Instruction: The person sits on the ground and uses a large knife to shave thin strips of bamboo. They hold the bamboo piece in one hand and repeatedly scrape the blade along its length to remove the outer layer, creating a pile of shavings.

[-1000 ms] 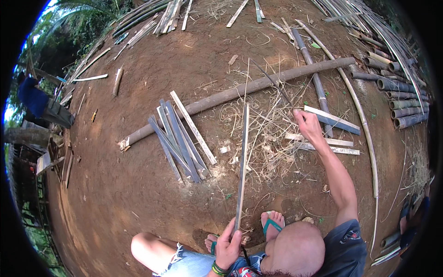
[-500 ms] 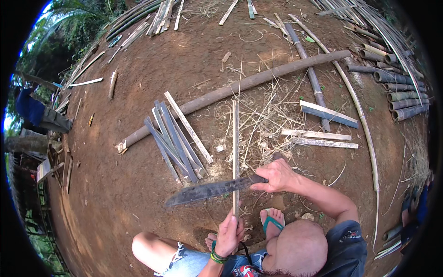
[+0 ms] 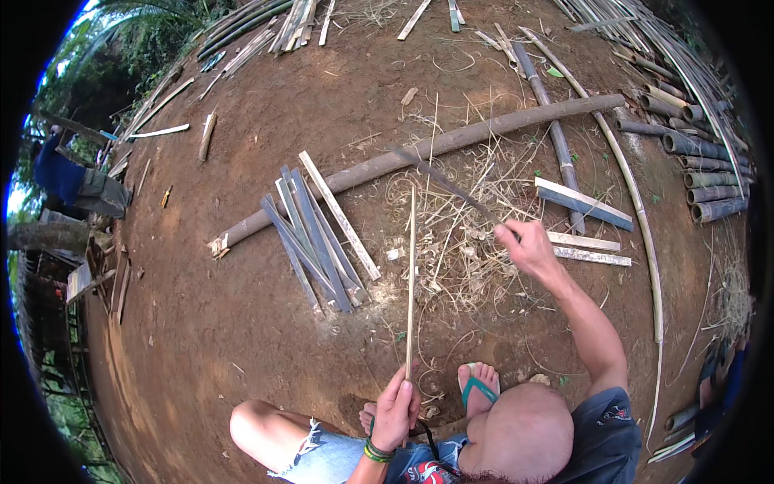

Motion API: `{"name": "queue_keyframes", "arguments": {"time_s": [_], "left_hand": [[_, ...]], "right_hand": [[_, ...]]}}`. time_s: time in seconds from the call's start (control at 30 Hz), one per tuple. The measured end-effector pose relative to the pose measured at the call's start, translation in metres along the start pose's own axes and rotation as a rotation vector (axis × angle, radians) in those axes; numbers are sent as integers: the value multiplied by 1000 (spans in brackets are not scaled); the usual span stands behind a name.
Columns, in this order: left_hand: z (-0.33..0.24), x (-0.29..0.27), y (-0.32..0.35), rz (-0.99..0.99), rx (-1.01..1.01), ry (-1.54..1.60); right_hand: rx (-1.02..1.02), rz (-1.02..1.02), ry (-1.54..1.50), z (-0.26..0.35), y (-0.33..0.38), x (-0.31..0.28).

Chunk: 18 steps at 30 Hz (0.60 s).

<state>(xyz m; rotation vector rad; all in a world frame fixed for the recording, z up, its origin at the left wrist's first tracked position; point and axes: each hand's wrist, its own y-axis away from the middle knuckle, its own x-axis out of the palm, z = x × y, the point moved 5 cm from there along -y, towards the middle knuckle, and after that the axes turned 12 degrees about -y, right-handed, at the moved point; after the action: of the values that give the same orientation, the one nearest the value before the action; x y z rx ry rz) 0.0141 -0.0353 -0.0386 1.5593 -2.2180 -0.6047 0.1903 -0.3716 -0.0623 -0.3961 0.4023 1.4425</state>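
Note:
My left hand [image 3: 394,410] grips the lower end of a thin bamboo strip [image 3: 412,278], which points away from me over the dirt. In my right hand [image 3: 532,252], raised at the right, a machete [image 3: 455,187] is held by its handle. Its dark blade slants up to the far left, apart from the strip. Beyond the strip a heap of pale bamboo shavings [image 3: 459,234] covers the ground. A bundle of split bamboo slats [image 3: 310,242] lies to the strip's left, partly propped on a long pole [image 3: 435,148].
More split slats [image 3: 584,208] lie right of the shavings. A dark bamboo pole [image 3: 555,133] runs beneath the long one. Several cut bamboo tubes [image 3: 713,177] are stacked at the far right. At the far left a person in blue [image 3: 68,173] bends over. My sandalled foot [image 3: 480,385] is close by.
My right hand has lifted the machete away from the strip, to the right and farther out, turning its blade outward. My left hand keeps its grip; the strip has rolled slightly.

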Motion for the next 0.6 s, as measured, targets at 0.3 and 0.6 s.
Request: {"name": "queue_keyframes", "arguments": {"time_s": [0.3,0.6], "left_hand": [[-2,6,-34,-222,-29,-269],[-18,16,29,-158,212,-507]], "right_hand": [[-419,407,22,79,105,93],[130,-75,73,-37,-36,-23]]}}
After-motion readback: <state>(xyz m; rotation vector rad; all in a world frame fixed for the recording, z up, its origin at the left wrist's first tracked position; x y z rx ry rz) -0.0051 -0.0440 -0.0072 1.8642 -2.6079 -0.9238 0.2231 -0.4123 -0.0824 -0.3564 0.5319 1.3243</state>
